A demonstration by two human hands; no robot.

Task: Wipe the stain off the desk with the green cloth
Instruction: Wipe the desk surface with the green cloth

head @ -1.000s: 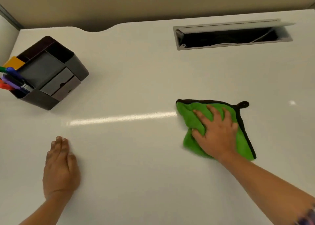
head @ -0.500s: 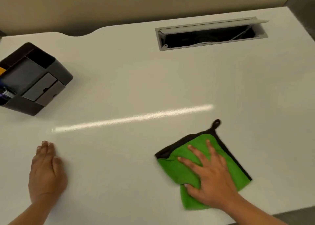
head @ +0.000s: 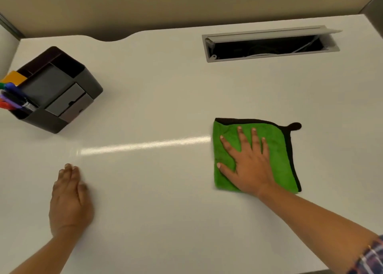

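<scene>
On the white bench (head: 165,87), right hand (head: 251,165) presses flat, fingers spread, on green cloth (head: 277,149); left hand (head: 69,199) rests flat, empty.

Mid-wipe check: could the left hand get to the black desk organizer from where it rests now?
Probably yes. The left hand lies flat on the desk, and the black desk organizer stands beyond it with only bare desktop between. The right hand and green cloth are off to the other side.
</scene>
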